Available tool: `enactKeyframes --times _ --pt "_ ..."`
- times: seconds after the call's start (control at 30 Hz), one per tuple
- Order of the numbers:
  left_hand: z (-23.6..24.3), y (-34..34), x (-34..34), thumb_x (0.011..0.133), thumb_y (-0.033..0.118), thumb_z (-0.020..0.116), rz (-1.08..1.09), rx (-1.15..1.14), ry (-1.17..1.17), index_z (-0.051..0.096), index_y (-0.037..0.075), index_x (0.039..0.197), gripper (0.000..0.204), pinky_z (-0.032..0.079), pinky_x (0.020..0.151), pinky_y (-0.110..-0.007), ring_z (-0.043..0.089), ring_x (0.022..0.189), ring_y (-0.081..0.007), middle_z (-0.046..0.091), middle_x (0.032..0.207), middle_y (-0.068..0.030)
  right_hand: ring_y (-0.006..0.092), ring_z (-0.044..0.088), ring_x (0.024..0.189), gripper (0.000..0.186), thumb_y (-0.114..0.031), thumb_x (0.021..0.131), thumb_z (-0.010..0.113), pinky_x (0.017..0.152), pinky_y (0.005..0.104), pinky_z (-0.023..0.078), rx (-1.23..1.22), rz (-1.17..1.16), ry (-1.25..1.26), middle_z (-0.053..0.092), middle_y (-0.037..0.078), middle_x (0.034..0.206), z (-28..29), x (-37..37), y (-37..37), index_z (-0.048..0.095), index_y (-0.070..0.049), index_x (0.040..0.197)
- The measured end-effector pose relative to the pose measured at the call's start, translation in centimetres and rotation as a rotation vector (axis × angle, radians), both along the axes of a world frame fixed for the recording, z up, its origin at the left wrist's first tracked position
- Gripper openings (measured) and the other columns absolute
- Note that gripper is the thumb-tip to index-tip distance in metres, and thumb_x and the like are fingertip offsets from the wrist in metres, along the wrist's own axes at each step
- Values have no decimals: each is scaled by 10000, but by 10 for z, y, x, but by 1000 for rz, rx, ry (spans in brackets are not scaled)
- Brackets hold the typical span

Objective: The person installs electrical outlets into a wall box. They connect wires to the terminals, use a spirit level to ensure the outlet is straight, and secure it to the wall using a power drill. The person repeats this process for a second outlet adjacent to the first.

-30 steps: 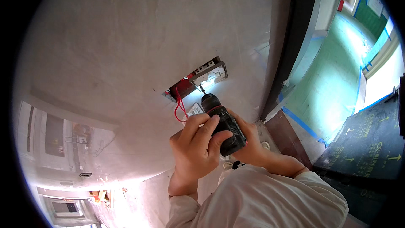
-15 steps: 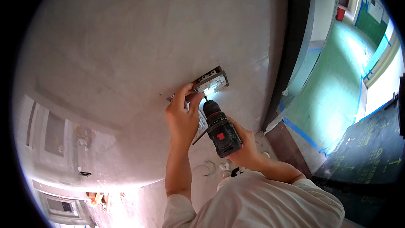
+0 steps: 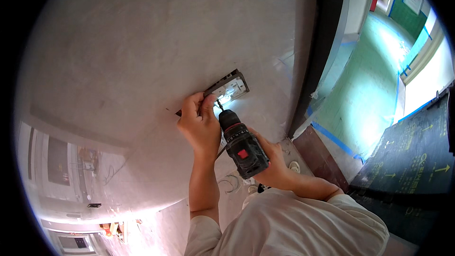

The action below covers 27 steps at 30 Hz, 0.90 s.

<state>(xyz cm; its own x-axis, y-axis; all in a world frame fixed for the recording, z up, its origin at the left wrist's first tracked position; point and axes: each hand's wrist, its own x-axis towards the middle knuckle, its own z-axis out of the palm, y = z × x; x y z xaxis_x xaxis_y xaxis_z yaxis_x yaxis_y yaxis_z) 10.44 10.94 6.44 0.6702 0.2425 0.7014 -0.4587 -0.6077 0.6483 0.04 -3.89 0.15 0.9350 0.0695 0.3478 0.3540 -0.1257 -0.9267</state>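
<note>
A black and red cordless drill driver [image 3: 242, 151] is in my right hand [image 3: 271, 161], whose fingers are mostly hidden behind the tool. Its thin bit [image 3: 220, 105] points up to the lower edge of a long electrical switch or socket plate [image 3: 232, 89] with a dark frame and a pale inside, set at the wall. Light falls on the plate's face around the bit. My left hand [image 3: 198, 122] pinches the plate's left end, thumb close to the bit. Whether the bit touches a screw is too small to tell.
The grey wall [image 3: 142, 57] spreads around the plate. On the right stand a dark door frame [image 3: 310, 57] and a hallway with green floor covering [image 3: 355, 85] edged in blue tape. A black printed sheet [image 3: 407, 156] lies at lower right. A small wall box [image 3: 94, 205] sits lower left.
The plate now lies closer to the wall, hiding much of the dark box opening behind it. Both hands and the drill have shifted slightly left with the view.
</note>
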Motion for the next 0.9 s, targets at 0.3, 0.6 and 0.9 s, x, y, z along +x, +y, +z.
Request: enactKeyframes --times 0.3,0.6,0.9 --pt "-6 -11 -11 876 101 859 42 -163 63 728 -20 1023 231 439 613 -202 550 622 -70 714 804 -60 231 764 1027 852 -71 778 863 889 320 569 196 76 -62 753 164 1192 -21 -6 -39 472 13 1531" --pt "6 -24 -18 836 253 879 251 310 170 685 13 916 320 536 690 -375 739 773 -302 769 871 -134 143 707 867 653 -10 777 852 801 299 568 121 -10 -106 748 70 1032 -16 7 -48 584 6 1372" --pt "0 -27 -11 826 285 892 276 276 189 664 42 960 359 534 687 -370 739 764 -299 771 864 -118 103 679 859 565 14 818 827 757 281 560 222 19 -24 744 42 1020 -19 16 -44 603 -22 1335"
